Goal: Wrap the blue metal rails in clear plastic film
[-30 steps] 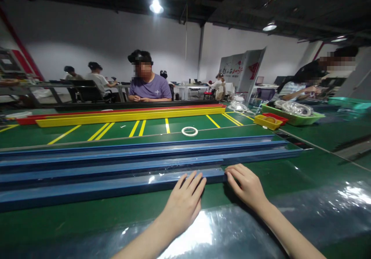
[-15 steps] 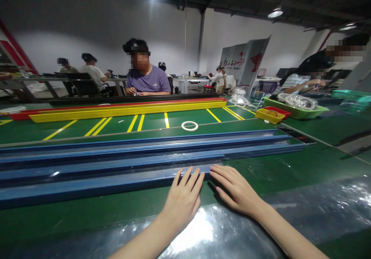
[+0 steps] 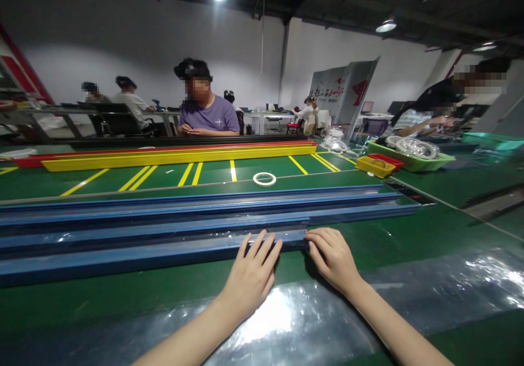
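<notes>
Nearest to me lies a long blue channel strip (image 3: 155, 258), its right end between my hands. My left hand (image 3: 251, 270) rests over its near edge with fingers spread and the palm down. At the strip's right end, my right hand (image 3: 333, 257) has its fingers bent and close together, with the thumb drawn in near the fingertips. Its fingertips touch that end; the exact grip is partly hidden. Beneath my forearms a shiny clear plastic sheet (image 3: 319, 317) is spread on the green table (image 3: 123, 306).
More blue channels (image 3: 352, 211) lie behind. A white tape ring (image 3: 264, 179) is beyond them, then yellow strips (image 3: 180, 156) and red ones. To the right are a small yellow bin (image 3: 374, 167), a green basket (image 3: 426, 164) with clear coils, and a dark flat object (image 3: 409, 193). Other people sit around.
My right hand has shifted slightly right along the strip's end, and its fingers have bent with the thumb drawn in. My left hand stays spread on the strip, a little further left.
</notes>
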Demonstrator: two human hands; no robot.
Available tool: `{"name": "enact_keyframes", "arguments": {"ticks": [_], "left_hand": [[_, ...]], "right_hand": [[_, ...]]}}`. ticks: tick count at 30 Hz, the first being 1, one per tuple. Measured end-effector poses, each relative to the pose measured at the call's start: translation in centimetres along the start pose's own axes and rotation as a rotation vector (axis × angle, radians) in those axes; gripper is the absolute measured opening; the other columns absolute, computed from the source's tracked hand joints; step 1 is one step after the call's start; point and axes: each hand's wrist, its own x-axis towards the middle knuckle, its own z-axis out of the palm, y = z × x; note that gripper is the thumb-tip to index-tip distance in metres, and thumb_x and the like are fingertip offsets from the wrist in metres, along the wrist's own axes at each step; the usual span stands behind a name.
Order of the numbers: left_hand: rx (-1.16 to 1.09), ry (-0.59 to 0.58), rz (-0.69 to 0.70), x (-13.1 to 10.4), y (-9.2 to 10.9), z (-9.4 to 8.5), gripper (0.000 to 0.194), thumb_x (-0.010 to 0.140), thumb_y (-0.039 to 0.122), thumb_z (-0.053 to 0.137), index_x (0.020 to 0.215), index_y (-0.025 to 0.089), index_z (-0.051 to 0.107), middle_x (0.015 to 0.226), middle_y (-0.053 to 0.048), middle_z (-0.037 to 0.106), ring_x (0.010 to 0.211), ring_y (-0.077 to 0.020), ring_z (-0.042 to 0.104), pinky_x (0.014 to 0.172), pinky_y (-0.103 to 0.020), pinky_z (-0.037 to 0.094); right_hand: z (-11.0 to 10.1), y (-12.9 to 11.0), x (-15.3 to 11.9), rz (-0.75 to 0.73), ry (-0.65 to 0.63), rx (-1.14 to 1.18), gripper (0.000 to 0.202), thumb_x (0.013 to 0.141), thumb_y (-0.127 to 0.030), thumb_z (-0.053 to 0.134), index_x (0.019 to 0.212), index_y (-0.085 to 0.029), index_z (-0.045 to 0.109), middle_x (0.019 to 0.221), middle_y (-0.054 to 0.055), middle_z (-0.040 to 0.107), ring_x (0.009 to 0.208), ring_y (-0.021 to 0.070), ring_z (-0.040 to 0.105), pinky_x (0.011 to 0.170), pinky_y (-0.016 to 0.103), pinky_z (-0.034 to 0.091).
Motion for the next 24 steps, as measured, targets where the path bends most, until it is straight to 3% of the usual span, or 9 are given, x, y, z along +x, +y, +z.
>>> {"name": "enact_keyframes", "arguments": {"ticks": [5, 10, 16, 18, 24], "left_hand": [[-0.016, -0.042, 0.006, -0.1, -0.1, 0.1, 0.046, 0.084, 0.029, 0.037, 0.129, 0.021, 0.033, 0.132, -0.002, 0.04, 0.122, -0.0195, 0.03, 0.102, -0.039, 0.018], [-0.009, -0.001, -0.047, -0.2, 0.1, 0.2, 0.045, 0.082, 0.029, 0.041, 0.126, 0.021, 0.038, 0.125, -0.004, 0.047, 0.118, -0.0211, 0.035, 0.101, -0.04, 0.02], [-0.014, 0.0, -0.039, -0.2, 0.2, -0.1, 0.047, 0.081, 0.028, 0.043, 0.127, 0.02, 0.037, 0.128, -0.004, 0.044, 0.121, -0.0217, 0.031, 0.102, -0.04, 0.019], [-0.021, -0.004, -0.044, -0.1, 0.2, -0.2, 0.046, 0.081, 0.028, 0.043, 0.126, 0.021, 0.038, 0.127, -0.003, 0.046, 0.119, -0.0211, 0.034, 0.101, -0.04, 0.019], [0.016, 0.027, -0.21, 0.0, 0.5, -0.4, 0.042, 0.079, 0.025, 0.045, 0.12, 0.02, 0.045, 0.113, -0.006, 0.055, 0.108, -0.0227, 0.044, 0.099, -0.045, 0.021]], "right_hand": [[0.0, 0.0, 0.0, 0.019, -0.02, 0.016, 0.014, 0.079, -0.013, 0.044, 0.088, -0.016, 0.054, 0.084, 0.006, 0.061, 0.082, 0.0168, 0.052, 0.073, 0.034, 0.039], [0.0, -0.1, 0.0, -0.008, -0.083, 0.038, 0.017, 0.08, -0.015, 0.042, 0.093, -0.017, 0.054, 0.091, 0.007, 0.061, 0.086, 0.0175, 0.052, 0.076, 0.035, 0.04], [-0.4, -1.0, 0.2, -0.224, -0.221, 0.015, 0.033, 0.08, -0.019, 0.044, 0.112, -0.015, 0.048, 0.114, 0.009, 0.056, 0.107, 0.0189, 0.046, 0.089, 0.037, 0.036], [-0.5, -1.0, 0.3, -0.247, -0.203, -0.026, 0.033, 0.079, -0.018, 0.044, 0.111, -0.015, 0.049, 0.115, 0.008, 0.055, 0.109, 0.0193, 0.045, 0.09, 0.038, 0.034], [-0.5, -0.1, 0.1, 0.047, 0.013, -0.1, 0.013, 0.079, -0.016, 0.043, 0.083, -0.016, 0.056, 0.081, 0.006, 0.062, 0.079, 0.0171, 0.053, 0.073, 0.035, 0.039]]}}
